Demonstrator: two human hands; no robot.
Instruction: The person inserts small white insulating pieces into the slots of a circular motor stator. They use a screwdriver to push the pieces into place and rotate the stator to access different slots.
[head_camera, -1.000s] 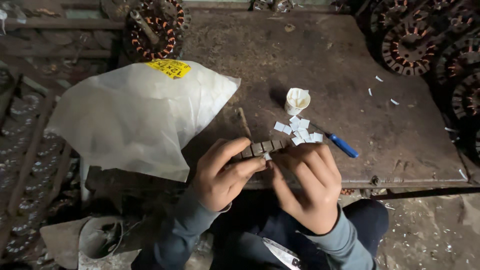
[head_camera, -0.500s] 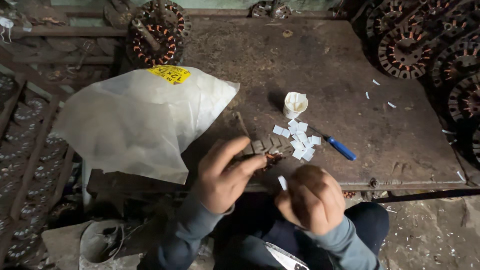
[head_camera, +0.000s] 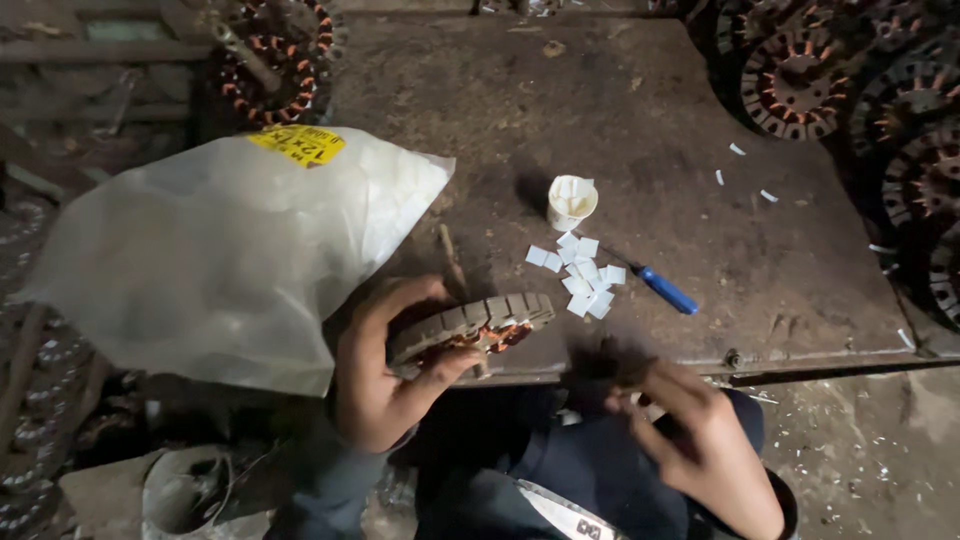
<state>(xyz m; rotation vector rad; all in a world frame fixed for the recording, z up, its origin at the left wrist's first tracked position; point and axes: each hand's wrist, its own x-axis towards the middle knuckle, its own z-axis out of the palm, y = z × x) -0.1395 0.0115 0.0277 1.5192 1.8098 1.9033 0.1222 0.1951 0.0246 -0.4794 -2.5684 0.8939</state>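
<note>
My left hand (head_camera: 385, 372) grips a round metal stator core (head_camera: 470, 322) with copper windings, held on edge at the near rim of the dark metal table (head_camera: 640, 120). My right hand (head_camera: 700, 440) is low over my lap, blurred, its fingers curled; whether it holds anything is unclear. Just beyond the core lie several small white paper squares (head_camera: 582, 270), a small white cup (head_camera: 571, 200) and a blue-handled tool (head_camera: 665, 290).
A large white plastic bag (head_camera: 220, 250) with a yellow label covers the table's left part. Several wound stators (head_camera: 800, 80) are stacked at the right, and another stator (head_camera: 270, 60) sits at the back left. A grey container (head_camera: 190, 490) stands on the floor.
My right hand has left the stator core and dropped down toward my lap. My left hand still holds the core, now tilted more on edge.
</note>
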